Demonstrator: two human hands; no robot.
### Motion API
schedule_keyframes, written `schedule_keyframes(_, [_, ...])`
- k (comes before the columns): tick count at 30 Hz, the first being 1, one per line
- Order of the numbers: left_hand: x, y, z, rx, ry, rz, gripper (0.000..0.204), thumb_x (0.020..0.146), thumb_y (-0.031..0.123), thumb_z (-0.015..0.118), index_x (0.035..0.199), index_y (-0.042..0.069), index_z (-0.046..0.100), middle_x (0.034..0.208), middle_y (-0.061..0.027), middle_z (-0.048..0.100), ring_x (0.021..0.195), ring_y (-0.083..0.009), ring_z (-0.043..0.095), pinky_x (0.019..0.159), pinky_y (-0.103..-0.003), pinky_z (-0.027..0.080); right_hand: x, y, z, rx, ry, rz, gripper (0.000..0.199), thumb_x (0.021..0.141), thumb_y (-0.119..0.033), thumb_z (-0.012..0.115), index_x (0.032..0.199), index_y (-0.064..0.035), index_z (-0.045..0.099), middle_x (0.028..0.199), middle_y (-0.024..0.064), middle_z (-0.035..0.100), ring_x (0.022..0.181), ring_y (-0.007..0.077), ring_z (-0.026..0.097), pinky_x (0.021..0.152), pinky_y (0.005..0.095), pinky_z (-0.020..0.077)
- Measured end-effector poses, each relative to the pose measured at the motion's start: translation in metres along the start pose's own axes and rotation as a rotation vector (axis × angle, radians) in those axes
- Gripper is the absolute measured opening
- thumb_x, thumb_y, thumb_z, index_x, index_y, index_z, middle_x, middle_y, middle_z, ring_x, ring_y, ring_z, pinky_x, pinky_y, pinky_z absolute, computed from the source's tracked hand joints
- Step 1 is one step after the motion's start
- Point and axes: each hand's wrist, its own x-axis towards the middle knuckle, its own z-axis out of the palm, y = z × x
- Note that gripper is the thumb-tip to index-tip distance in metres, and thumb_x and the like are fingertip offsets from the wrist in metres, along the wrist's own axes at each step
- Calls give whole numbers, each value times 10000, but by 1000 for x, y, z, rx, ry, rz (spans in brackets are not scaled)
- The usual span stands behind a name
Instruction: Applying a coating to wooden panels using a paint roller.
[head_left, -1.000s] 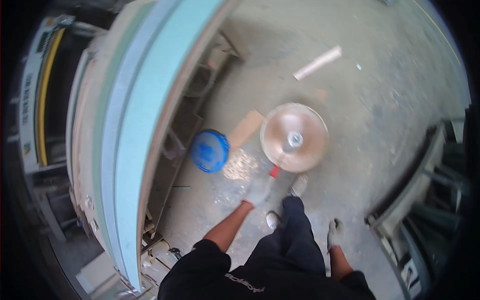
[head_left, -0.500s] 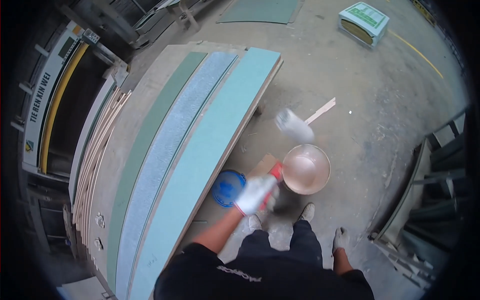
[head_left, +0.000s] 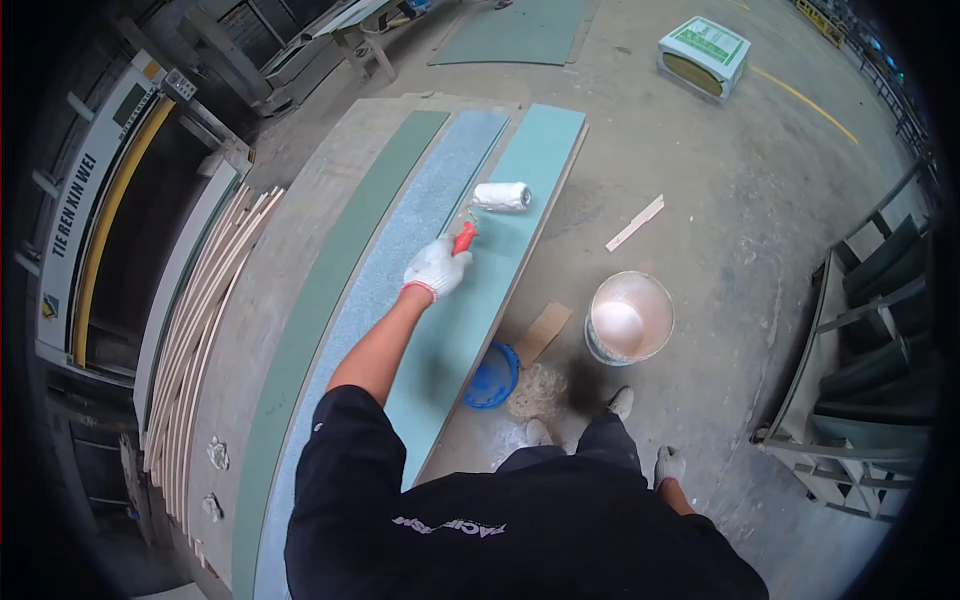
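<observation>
Half a second on, my left hand (head_left: 436,267) has carried the paint roller (head_left: 500,196) up from beside the bucket and out over the boards, and my arm is now stretched well forward. My gloved fingers are clamped around the roller's red handle (head_left: 464,237), and the white sleeve rests on the light turquoise board (head_left: 500,270) near its far end. That board lies at the right edge of a wide low stack, just beside a speckled blue-grey strip (head_left: 400,270) and a darker green strip (head_left: 330,290) further left.

My right hand (head_left: 668,466) hangs low at my side in a white glove, well apart from the roller; it holds nothing, and I cannot tell whether its fingers are curled or loose.

On the concrete floor (head_left: 720,200) to the right of the stack stands the bucket (head_left: 630,318), open and filled with a pale pinkish-white liquid. A blue round lid (head_left: 492,377) lies against the stack's edge near my feet, with a scrap of brown cardboard (head_left: 542,332) between it and the bucket. A thin strip of wood (head_left: 634,223) lies further out on the floor. A bundle of pale wooden slats (head_left: 200,330) runs along the left side of the stack. A green and white wrapped pack (head_left: 704,55) sits far off on the floor, and a grey metal rack (head_left: 870,360) stands at the right.
</observation>
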Motion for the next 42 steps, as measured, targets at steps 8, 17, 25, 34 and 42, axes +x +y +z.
schedule_keyframes(8, [-149,-33,-4,276,-273,-199,639,960,368,513,1448,1,326,921,-273,680,828,-429,680,743,-534,531,40,-44,2,-12,25,-182,502,906,-423,598,1151,9,668,1115,243,678,1066,359,660,902,415,502])
schedule_keyframes(17, [-337,-84,-56,326,-457,-292,666,936,352,561,1472,25,341,892,-286,662,732,-433,669,656,-508,531,75,-88,24,24,-89,-144,478,929,-391,579,1184,8,648,1091,216,693,1033,322,663,908,396,494])
schedule_keyframes(25, [8,25,-13,376,-353,-153,618,958,445,480,1464,106,377,886,-270,676,804,-450,670,719,-543,526,101,-31,34,134,-105,32,474,933,-384,582,1169,23,642,1112,183,688,1030,283,648,916,378,485])
schedule_keyframes(34, [317,112,39,206,-137,57,439,945,394,475,1153,56,663,1110,-256,665,1016,-415,654,873,-495,517,151,-71,-30,135,146,-36,463,949,-357,578,1196,31,632,914,124,686,808,189,612,765,338,490])
schedule_keyframes(42, [10,-33,-23,380,-321,132,433,948,381,493,1230,60,565,1008,-274,662,1006,-412,641,863,-487,490,36,-80,42,13,-63,-151,475,950,-354,575,1233,24,620,1183,231,665,1099,336,645,954,392,477])
